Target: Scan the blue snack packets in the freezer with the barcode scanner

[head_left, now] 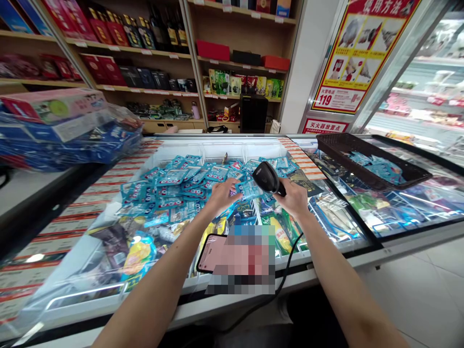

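My right hand (pixel 294 197) is wrapped round the handle of a black handheld barcode scanner (pixel 266 177), whose head points left. A black cable (pixel 290 256) runs down from its side toward me. Just left of the scanner, my left hand (pixel 224 195) pinches a small blue packet (pixel 250 190) between thumb and fingers, below the scanner head. Beyond and left of that hand lies a heap of similar blue packets (pixel 177 178) on the glass freezer top. A phone (pixel 212 253) rests nearer to me, partly pixelated.
A dark plastic basket (pixel 413 169) with some blue packets stands on the right freezer. Plastic-wrapped boxes (pixel 65 130) are stacked at the left. Frozen goods show through the glass. Stocked shelves (pixel 137 48) and a fire-extinguisher poster (pixel 362 53) stand behind.
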`<state>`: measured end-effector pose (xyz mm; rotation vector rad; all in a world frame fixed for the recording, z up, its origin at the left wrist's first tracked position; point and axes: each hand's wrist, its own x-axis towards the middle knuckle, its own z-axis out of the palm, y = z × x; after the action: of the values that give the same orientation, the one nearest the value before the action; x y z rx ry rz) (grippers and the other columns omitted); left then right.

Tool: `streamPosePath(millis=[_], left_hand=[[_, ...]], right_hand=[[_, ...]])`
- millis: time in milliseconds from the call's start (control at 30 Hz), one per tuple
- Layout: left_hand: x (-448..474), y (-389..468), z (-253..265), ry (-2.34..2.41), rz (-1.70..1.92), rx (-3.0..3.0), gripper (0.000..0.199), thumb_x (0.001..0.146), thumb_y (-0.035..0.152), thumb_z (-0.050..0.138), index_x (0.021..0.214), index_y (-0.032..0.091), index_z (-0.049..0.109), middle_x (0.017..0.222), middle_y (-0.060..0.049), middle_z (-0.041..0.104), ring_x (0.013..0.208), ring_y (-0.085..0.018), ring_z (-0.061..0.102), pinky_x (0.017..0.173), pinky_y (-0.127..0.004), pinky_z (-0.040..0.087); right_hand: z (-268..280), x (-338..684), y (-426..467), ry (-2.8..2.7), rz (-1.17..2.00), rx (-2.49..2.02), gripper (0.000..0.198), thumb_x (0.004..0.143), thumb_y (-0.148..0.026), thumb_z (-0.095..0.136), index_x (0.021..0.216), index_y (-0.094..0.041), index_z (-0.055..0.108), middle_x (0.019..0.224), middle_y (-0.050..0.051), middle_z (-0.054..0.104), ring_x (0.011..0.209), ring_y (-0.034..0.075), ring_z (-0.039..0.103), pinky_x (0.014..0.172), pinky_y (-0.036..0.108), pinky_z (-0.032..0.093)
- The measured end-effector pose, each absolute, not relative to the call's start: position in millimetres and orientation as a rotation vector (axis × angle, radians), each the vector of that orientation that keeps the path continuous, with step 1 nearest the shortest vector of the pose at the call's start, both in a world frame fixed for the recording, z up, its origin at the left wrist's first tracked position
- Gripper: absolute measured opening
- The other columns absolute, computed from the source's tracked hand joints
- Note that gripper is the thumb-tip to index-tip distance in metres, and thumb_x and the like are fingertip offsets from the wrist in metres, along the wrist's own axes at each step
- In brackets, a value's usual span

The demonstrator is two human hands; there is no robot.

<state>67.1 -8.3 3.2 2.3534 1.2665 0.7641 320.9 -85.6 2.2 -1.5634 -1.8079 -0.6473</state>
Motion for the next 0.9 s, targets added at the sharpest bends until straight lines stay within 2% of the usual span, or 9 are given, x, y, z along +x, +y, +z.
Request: streamPosePath(millis=[133,367,600,900], left_hand=[[58.0,-2.0,7.8,1.264,1.039,2.045,0.039,0.078,0.037,0.057,0.111,0.019,0.049,0.081,-0.001,0.059,0.078,-0.018,0.059,0.072,-0.03,0.045],[49.4,7.3,-1.3,1.321,1.273,2.045,0.037,0.079,0.034,0.054,0.113,0.02,0.048,0.076,0.001,0.054,0.07,-0.014,0.056,0.067,-0.027,0.045],[48.5,5.6,-2.1,1.366,1.227,2.112,0.037,0.081,0.035,0.052,0.115,0.02,0.047,0.078,0.0,0.056,0.072,-0.015,0.058,0.069,-0.028,0.046],[50.1,2.4,2.1,1.379,1.198,2.109,0.036,0.081,0.035,0.052,0.114,0.019,0.047,0.08,-0.001,0.056,0.073,-0.016,0.058,0.068,-0.028,0.046]], right_hand=[[1.3,320.9,-85.0,-1.812,-0.65,-1.548,0.033,0.081,-0.04,0.057,0.106,-0.02,0.062,0.079,0.003,0.069,0.072,0.017,0.063,0.061,0.024,0.039],[-0.6,317.6,-85.6,-1.979,-0.541,-1.52,0.035,0.082,-0.037,0.056,0.112,-0.02,0.059,0.089,0.004,0.07,0.078,0.018,0.064,0.066,0.026,0.042],[2.1,312.7,-87.3,-2.129,-0.367,-1.553,0.035,0.081,-0.031,0.056,0.114,-0.02,0.058,0.095,0.005,0.07,0.085,0.02,0.064,0.07,0.027,0.042],[1.3,313.1,-87.7,-2.133,-0.416,-1.558,0.036,0.079,-0.032,0.058,0.113,-0.021,0.058,0.091,0.003,0.07,0.081,0.019,0.064,0.065,0.027,0.04]])
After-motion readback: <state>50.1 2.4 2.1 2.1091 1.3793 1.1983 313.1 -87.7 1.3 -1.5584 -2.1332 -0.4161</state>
